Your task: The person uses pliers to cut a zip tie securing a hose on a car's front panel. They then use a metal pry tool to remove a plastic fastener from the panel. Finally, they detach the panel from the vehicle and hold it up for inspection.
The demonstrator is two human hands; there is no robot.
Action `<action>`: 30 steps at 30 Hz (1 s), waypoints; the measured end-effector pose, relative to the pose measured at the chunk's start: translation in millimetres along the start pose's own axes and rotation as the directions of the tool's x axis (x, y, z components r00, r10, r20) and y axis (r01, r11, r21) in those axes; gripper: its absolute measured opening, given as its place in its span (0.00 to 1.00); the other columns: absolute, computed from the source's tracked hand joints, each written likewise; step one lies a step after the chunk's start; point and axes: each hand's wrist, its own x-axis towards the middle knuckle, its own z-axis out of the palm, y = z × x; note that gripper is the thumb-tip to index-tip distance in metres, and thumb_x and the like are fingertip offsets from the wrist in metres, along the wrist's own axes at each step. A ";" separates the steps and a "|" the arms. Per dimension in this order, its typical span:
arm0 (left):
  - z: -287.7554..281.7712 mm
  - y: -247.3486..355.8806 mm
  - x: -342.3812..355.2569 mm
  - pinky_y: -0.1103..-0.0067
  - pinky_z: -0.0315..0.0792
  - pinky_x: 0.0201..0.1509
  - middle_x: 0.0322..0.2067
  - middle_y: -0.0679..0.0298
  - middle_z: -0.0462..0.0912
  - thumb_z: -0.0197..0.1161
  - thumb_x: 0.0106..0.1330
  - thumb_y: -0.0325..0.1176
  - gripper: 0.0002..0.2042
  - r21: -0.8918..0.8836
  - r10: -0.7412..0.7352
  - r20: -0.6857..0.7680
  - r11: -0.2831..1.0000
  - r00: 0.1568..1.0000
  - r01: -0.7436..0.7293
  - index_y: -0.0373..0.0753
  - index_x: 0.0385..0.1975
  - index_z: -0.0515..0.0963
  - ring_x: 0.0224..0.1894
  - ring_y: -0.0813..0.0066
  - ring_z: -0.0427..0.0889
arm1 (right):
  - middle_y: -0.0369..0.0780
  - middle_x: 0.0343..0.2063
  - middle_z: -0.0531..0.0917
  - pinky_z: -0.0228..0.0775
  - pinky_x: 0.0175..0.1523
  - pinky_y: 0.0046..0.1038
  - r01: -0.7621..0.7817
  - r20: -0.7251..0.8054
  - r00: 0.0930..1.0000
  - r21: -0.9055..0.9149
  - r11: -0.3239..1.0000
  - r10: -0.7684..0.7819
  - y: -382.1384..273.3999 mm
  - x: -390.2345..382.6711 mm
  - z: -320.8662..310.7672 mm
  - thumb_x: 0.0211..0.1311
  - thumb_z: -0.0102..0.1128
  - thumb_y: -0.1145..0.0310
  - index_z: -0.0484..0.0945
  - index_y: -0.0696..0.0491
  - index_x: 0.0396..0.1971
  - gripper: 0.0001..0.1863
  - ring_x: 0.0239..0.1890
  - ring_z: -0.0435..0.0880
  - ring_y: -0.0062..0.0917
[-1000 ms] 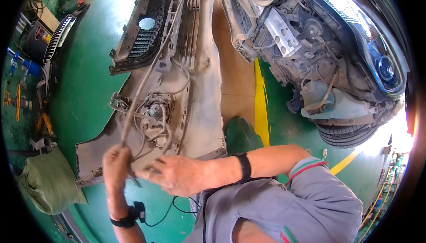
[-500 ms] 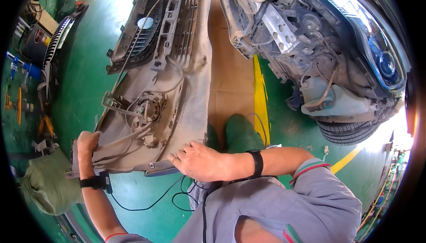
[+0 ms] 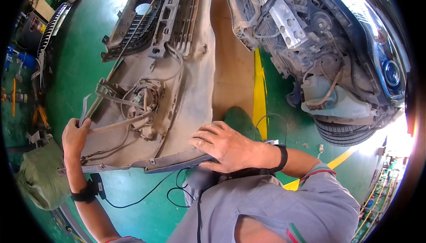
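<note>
A dirty car bumper cover (image 3: 202,87) lies before me with its inner side facing up. Fixed inside it are a round lamp housing (image 3: 148,98), a wiring harness (image 3: 111,150) and a black mesh grille (image 3: 133,34) farther off. At the near left edge my left hand (image 3: 74,140) is closed round the bumper's rim, its fingertips partly hidden. A thin grey strip (image 3: 84,109) sticks up beside that hand. My right hand (image 3: 224,147) grips the near right corner, fingers on top and thumb lower down.
On the right stands a car front with its bumper off, showing a headlight (image 3: 390,72), a washer fluid tank (image 3: 337,101) and a tyre (image 3: 341,132). Brown cardboard (image 3: 233,74) lies between car and bumper. A green sack (image 3: 42,176) and another grille (image 3: 49,34) are at left.
My right hand has shifted right and farther away along the bumper's near corner. My left hand has moved slightly left, and the grey strip now shows beside it.
</note>
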 end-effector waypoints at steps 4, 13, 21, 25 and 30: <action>-17.7 27.0 -27.9 0.62 0.73 0.50 0.37 0.48 0.83 0.65 0.69 0.51 0.23 -0.027 -0.027 -0.082 0.999 0.996 0.025 0.32 0.43 0.79 0.43 0.48 0.81 | 0.47 0.59 0.77 0.65 0.65 0.46 -0.011 -0.069 0.998 0.038 0.999 0.013 0.3 -2.4 -0.1 0.58 0.73 0.55 0.72 0.57 0.62 0.36 0.62 0.74 0.44; -27.6 47.2 -111.3 0.70 0.74 0.45 0.37 0.55 0.80 0.62 0.75 0.37 0.12 -0.067 0.052 -0.422 0.994 0.905 -0.088 0.35 0.48 0.78 0.36 0.60 0.79 | 0.48 0.59 0.77 0.67 0.65 0.45 -0.054 -0.121 0.991 0.076 0.996 0.063 6.3 -6.8 -13.5 0.59 0.73 0.55 0.73 0.58 0.62 0.35 0.61 0.75 0.45; 29.0 63.7 -209.2 0.83 0.67 0.34 0.34 0.64 0.77 0.63 0.76 0.36 0.13 -0.358 0.004 -0.362 0.923 0.932 -0.143 0.30 0.46 0.77 0.32 0.79 0.72 | 0.49 0.56 0.80 0.69 0.64 0.43 -0.118 -0.142 0.980 0.157 0.981 0.141 22.9 -6.5 -12.2 0.58 0.74 0.57 0.76 0.59 0.57 0.32 0.58 0.79 0.46; 64.0 53.9 -217.7 0.86 0.60 0.34 0.33 0.69 0.73 0.60 0.78 0.35 0.12 -0.596 -0.153 -0.301 0.800 0.941 -0.061 0.31 0.45 0.75 0.31 0.84 0.66 | 0.48 0.55 0.81 0.69 0.63 0.43 -0.132 -0.057 0.988 0.174 0.976 0.143 25.2 -7.2 -7.4 0.57 0.74 0.57 0.76 0.60 0.57 0.32 0.57 0.79 0.45; 76.1 55.0 -217.3 0.87 0.56 0.35 0.30 0.75 0.68 0.61 0.78 0.34 0.08 -0.770 -0.176 -0.148 0.638 0.973 -0.002 0.35 0.41 0.74 0.31 0.88 0.61 | 0.48 0.52 0.83 0.70 0.63 0.43 -0.124 -0.012 0.992 0.146 0.981 0.127 24.5 -6.9 -6.8 0.57 0.74 0.57 0.78 0.59 0.54 0.29 0.56 0.80 0.44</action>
